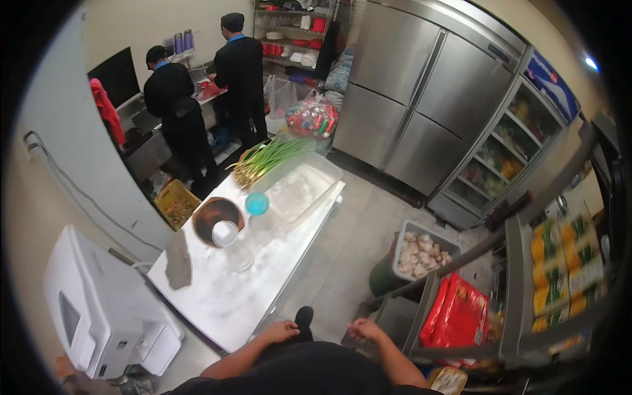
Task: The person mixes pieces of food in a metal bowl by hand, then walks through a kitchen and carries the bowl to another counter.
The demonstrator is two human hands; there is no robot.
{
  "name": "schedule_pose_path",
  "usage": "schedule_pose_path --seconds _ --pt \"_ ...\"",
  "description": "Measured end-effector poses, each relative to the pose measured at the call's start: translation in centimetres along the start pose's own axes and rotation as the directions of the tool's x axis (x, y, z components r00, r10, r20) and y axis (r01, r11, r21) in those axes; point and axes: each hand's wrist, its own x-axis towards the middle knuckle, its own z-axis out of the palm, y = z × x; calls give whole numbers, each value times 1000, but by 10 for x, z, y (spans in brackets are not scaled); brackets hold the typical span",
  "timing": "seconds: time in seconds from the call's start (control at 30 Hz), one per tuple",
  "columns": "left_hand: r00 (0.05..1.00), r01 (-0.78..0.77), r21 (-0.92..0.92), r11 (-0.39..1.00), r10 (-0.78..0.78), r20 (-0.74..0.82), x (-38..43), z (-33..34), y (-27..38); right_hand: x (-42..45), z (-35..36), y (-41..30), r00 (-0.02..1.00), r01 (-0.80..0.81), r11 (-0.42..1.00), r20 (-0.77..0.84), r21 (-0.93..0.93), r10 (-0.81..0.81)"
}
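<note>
Both my hands are empty and held low in front of my body, fingers loosely curled. My left hand (280, 331) is beside the near right edge of a white worktable (232, 306). My right hand (364, 329) hangs over the floor near a metal rack on the right. On the worktable stand a brown round bowl (201, 217) with a small whitish bowl (225, 233) at its rim, a turquoise cup (257, 203) and a translucent plastic tub (332, 174). A bunch of spring onions (269, 159) lies by the tub's far side. A grey cloth (178, 261) is spread at the left edge.
Two people in dark clothes (173, 94) work at a far counter. A steel refrigerator (390, 64) and a glass-door cooler (493, 148) line the back right. A grey bin of garlic-like bulbs (423, 254) and red packages (456, 311) are on my right, a white appliance (98, 306) on my left.
</note>
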Motion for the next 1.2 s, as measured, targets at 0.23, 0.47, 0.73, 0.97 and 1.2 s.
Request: schedule_pose_path --seconds 0.23,0.47,0.73,0.97,1.2 --pt "985 -170 39 985 171 -13 159 -85 159 77 -126 -38 985 -164 984 -44 75 167" --pt "983 -181 54 982 179 41 292 -111 261 204 -267 -94 985 -171 985 -19 -34 170" --pt "987 -134 -62 989 139 79 362 -136 328 335 -429 -315 978 60 998 -199 16 -56" --pt "985 -145 -282 948 166 49 463 -202 384 404 -495 -407 983 142 990 -120 13 -140" --pt "963 -262 -398 879 210 -171 560 -295 445 397 -544 -332 953 -158 757 103 -634 285"
